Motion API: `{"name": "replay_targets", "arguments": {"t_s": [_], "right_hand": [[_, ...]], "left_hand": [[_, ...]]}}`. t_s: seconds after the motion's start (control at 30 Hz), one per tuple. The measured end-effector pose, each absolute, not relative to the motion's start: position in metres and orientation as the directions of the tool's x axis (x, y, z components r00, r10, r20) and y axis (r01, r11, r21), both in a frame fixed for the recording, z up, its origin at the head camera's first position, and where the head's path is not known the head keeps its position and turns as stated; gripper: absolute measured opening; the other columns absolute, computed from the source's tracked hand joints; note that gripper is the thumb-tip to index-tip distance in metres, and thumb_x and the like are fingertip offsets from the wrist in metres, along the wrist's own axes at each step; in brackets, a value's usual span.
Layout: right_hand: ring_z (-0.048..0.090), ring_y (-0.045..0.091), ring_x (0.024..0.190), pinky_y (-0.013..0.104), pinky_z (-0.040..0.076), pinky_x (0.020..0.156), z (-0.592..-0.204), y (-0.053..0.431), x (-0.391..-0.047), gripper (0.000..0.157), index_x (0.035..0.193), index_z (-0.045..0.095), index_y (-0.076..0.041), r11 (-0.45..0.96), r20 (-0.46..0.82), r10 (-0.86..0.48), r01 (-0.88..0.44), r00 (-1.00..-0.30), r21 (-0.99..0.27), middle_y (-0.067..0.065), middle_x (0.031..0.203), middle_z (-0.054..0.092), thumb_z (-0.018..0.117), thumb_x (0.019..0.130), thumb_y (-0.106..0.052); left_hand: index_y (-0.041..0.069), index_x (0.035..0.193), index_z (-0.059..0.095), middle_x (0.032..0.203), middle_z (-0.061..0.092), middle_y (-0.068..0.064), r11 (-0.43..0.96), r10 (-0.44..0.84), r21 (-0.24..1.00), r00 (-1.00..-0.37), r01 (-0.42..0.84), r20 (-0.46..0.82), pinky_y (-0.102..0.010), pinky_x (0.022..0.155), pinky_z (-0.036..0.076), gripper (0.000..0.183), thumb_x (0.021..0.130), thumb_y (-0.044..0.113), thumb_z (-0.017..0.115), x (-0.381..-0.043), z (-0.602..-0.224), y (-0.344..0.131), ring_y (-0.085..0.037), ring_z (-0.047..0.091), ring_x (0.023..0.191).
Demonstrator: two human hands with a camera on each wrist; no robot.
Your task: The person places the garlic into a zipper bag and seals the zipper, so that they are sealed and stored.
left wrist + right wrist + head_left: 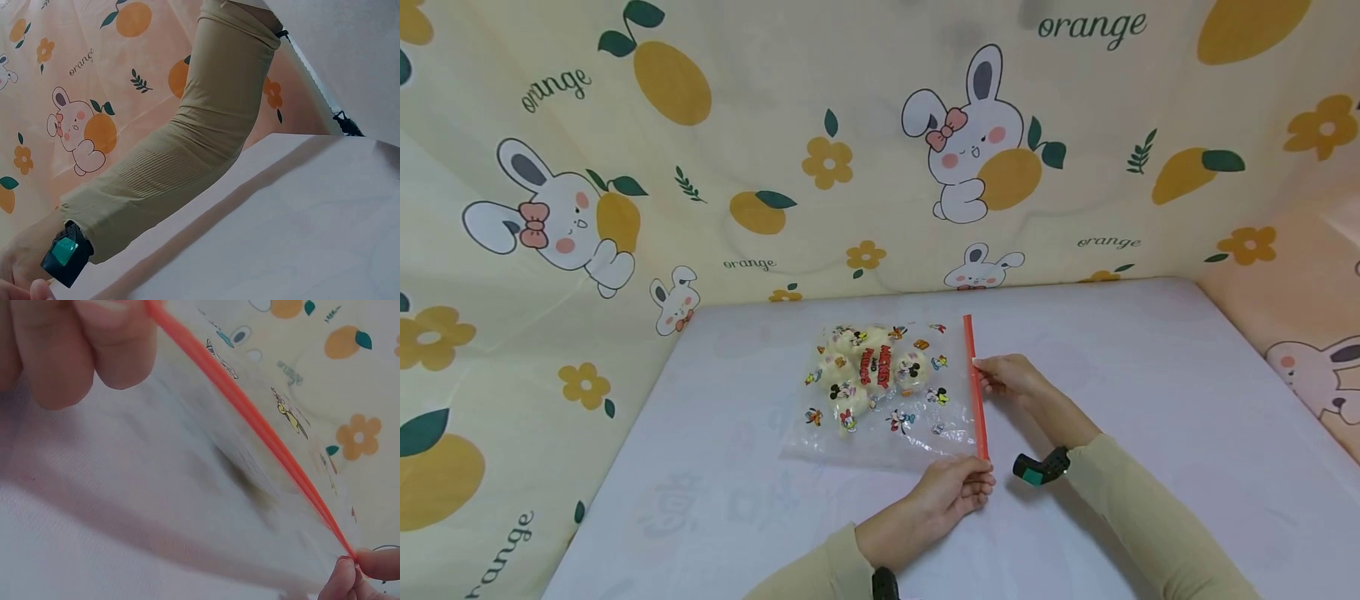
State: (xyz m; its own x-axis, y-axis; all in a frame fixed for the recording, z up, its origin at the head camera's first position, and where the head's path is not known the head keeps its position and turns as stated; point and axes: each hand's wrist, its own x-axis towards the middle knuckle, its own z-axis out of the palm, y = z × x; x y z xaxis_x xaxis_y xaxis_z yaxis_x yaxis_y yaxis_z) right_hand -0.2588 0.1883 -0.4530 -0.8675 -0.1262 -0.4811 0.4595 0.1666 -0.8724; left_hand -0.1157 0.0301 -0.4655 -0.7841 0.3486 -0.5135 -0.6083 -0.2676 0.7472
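A clear zip bag printed with cartoon figures lies on the table, several pale round things inside it. Along its right side runs a red zip strip. My left hand pinches the strip's near end between thumb and finger. Farther up, my right hand pinches the same strip near its middle. The right wrist view shows the red strip stretched between the fingers of both hands. In the left wrist view, mostly the right sleeve shows, and the bag is out of sight.
The white table spreads around the bag on all sides. A patterned curtain with rabbits and oranges stands behind it and at both sides. Each wrist wears a dark device; the right one hangs just above the table.
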Motion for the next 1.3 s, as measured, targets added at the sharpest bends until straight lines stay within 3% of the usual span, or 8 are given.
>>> {"name": "replay_targets", "arguments": {"t_s": [0.2,0.6,0.9,1.3], "right_hand": [[0.052,0.003,0.061,0.015,0.048,0.061,-0.454,0.187,-0.262,0.021,0.101,0.058,0.000,0.140,-0.480,-0.117,0.464,-0.869,-0.875,-0.008,0.066,0.057,0.053,0.098,-0.020],[0.053,0.004,0.062,0.015,0.048,0.061,-0.458,0.188,-0.267,0.026,0.109,0.056,0.003,0.120,-0.475,-0.105,0.463,-0.874,-0.878,-0.007,0.068,0.057,0.052,0.099,-0.021],[0.053,0.004,0.063,0.014,0.049,0.062,-0.458,0.188,-0.270,0.030,0.114,0.055,0.004,0.120,-0.487,-0.100,0.475,-0.868,-0.872,-0.006,0.070,0.057,0.052,0.099,-0.022],[0.052,0.006,0.063,0.014,0.048,0.061,-0.456,0.185,-0.275,0.034,0.119,0.054,0.003,0.119,-0.519,-0.057,0.510,-0.853,-0.852,-0.005,0.070,0.057,0.053,0.099,-0.024]], "left_hand": [[0.007,0.088,0.062,0.068,0.058,0.005,-0.270,0.358,0.744,-0.781,-0.611,-0.512,-0.013,0.061,0.045,0.008,0.092,0.011,0.056,-0.115,-0.465,0.029,-0.003,0.053,0.064],[0.007,0.091,0.063,0.069,0.058,0.005,-0.258,0.374,0.731,-0.763,-0.632,-0.528,-0.014,0.062,0.045,0.007,0.092,0.011,0.056,-0.117,-0.464,0.028,-0.003,0.053,0.065],[0.011,0.084,0.061,0.068,0.059,0.006,-0.263,0.369,0.742,-0.774,-0.617,-0.514,-0.013,0.061,0.045,0.009,0.092,0.010,0.056,-0.115,-0.466,0.029,-0.003,0.053,0.064],[0.008,0.089,0.063,0.068,0.059,0.005,-0.254,0.368,0.739,-0.769,-0.624,-0.523,-0.014,0.062,0.046,0.007,0.092,0.011,0.057,-0.116,-0.466,0.029,-0.003,0.053,0.065]]}}
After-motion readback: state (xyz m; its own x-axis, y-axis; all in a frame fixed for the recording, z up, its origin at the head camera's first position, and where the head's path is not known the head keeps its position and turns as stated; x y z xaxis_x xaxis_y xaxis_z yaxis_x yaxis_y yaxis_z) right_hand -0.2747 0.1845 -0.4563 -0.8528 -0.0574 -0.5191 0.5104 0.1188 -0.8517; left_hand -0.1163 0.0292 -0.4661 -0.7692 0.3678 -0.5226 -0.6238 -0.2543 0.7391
